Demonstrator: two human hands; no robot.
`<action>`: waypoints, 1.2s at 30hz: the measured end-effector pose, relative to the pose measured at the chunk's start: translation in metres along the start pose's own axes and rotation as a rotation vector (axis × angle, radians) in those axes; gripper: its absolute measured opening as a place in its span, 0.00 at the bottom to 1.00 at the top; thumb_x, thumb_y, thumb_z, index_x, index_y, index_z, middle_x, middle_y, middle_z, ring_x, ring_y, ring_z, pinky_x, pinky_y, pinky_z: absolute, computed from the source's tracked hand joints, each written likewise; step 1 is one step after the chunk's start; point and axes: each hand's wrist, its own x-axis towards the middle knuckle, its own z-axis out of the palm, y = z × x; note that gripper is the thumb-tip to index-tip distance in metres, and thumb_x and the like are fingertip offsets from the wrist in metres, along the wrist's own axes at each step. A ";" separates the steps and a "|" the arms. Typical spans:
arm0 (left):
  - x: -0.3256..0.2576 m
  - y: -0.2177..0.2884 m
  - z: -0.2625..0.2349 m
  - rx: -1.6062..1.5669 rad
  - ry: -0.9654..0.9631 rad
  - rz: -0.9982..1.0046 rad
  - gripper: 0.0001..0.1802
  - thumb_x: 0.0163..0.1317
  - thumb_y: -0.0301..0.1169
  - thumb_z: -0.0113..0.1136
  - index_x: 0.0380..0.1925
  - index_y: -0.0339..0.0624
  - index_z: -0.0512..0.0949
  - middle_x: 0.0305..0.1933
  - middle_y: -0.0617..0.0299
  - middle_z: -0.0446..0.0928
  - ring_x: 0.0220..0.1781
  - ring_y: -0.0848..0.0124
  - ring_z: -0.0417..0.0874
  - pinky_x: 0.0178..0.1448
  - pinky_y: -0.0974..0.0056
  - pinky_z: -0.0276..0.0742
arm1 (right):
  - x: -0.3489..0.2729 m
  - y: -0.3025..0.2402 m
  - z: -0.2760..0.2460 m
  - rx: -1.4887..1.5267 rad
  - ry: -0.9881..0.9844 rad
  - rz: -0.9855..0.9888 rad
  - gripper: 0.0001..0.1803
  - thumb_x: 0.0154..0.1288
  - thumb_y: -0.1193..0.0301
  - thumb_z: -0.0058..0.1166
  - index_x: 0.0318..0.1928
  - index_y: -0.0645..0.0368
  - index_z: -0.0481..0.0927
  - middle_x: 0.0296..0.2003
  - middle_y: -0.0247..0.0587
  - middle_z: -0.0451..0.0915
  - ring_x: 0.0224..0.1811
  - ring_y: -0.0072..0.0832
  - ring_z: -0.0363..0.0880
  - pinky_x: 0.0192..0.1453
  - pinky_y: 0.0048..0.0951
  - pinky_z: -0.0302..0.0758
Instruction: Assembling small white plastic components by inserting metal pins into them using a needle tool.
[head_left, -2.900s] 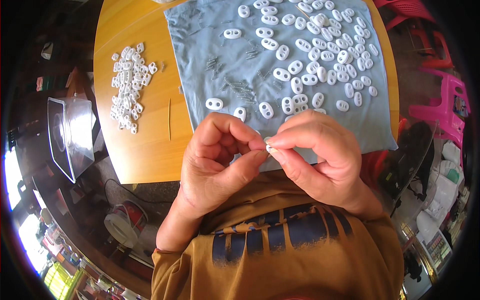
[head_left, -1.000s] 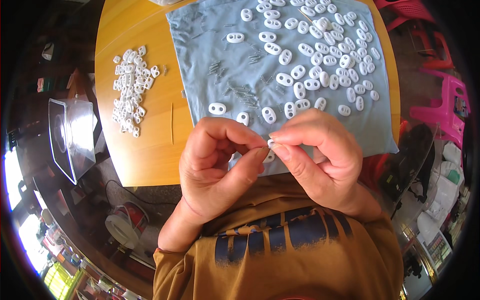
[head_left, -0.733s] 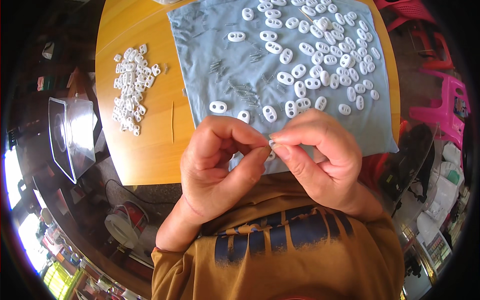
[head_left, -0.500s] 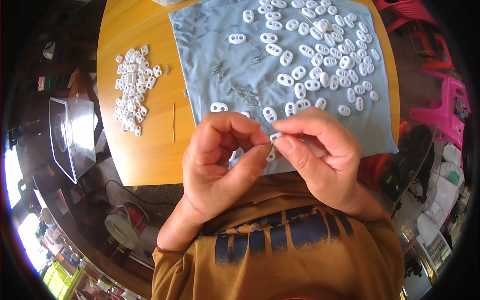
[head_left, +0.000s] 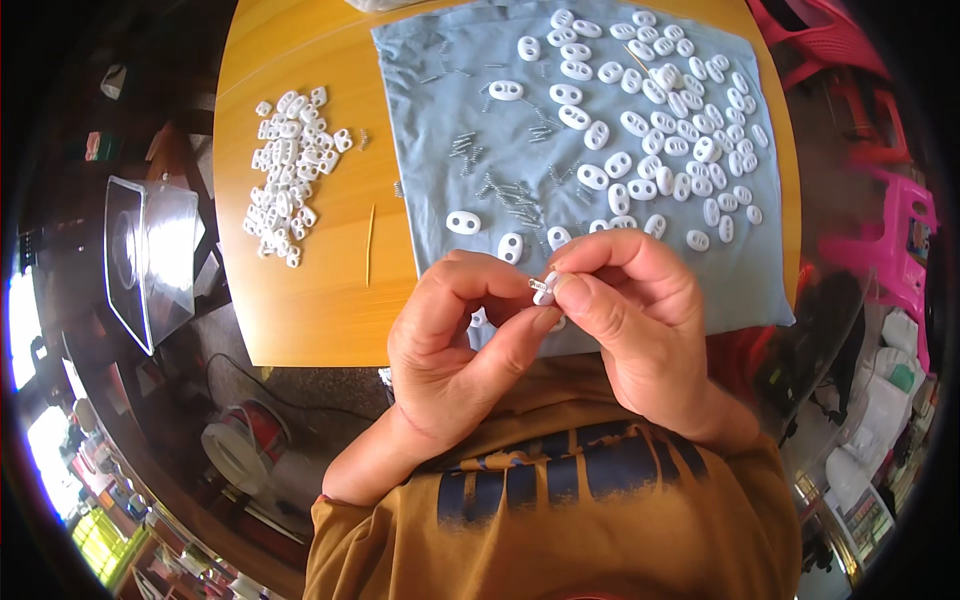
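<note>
Just above my lap, a small white plastic cord-lock piece (head_left: 546,297) is pinched between thumb and forefinger of my right hand (head_left: 640,325). A tiny metal spring (head_left: 537,285) sits against that piece on its left side. My left hand (head_left: 455,340) curls in from the other side, forefinger and thumb tips closed about the spring and the piece's edge; the exact contact is partly hidden. Beyond the hands, white oval two-hole cord-lock shells (head_left: 510,247) lie on a blue cloth (head_left: 440,160). Loose springs (head_left: 515,195) are scattered on the cloth.
Left of the cloth, a heap of small white plastic pieces (head_left: 285,180) rests on the wooden table (head_left: 330,320), with a thin yellow stick (head_left: 369,245) beside it. Many more shells spread over the cloth's right side. A pink plastic chair (head_left: 890,225) stands to the right.
The view has shifted, so the table items appear further right. The white piece has turned between my fingers, and the spring now shows beside it.
</note>
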 end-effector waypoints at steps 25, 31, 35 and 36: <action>-0.006 0.011 -0.025 -0.241 -0.029 -0.134 0.07 0.59 0.18 0.55 0.38 0.35 0.71 0.38 0.60 0.75 0.35 0.77 0.77 0.38 0.73 0.76 | 0.015 0.015 0.020 -0.466 -0.085 -0.246 0.05 0.61 0.80 0.52 0.39 0.65 0.76 0.38 0.38 0.72 0.34 0.16 0.66 0.39 0.17 0.65; -0.008 0.005 -0.031 -0.324 0.030 -0.051 0.06 0.60 0.17 0.54 0.37 0.36 0.70 0.37 0.60 0.75 0.34 0.77 0.76 0.39 0.72 0.76 | 0.019 0.022 0.030 -0.380 -0.104 -0.176 0.05 0.62 0.80 0.51 0.39 0.66 0.75 0.38 0.38 0.71 0.35 0.17 0.67 0.41 0.18 0.66; -0.009 0.002 -0.030 -0.424 0.079 -0.002 0.05 0.61 0.19 0.54 0.37 0.35 0.70 0.33 0.65 0.73 0.34 0.82 0.73 0.38 0.75 0.71 | 0.023 0.020 0.040 -0.372 -0.112 -0.129 0.05 0.62 0.80 0.51 0.40 0.66 0.75 0.39 0.38 0.71 0.36 0.17 0.68 0.43 0.19 0.67; -0.009 0.003 -0.032 -0.457 0.097 -0.018 0.06 0.61 0.19 0.54 0.37 0.35 0.70 0.34 0.65 0.73 0.34 0.81 0.73 0.38 0.75 0.71 | 0.025 0.019 0.042 -0.401 -0.138 -0.113 0.06 0.63 0.79 0.51 0.40 0.66 0.75 0.40 0.38 0.71 0.36 0.17 0.68 0.43 0.19 0.68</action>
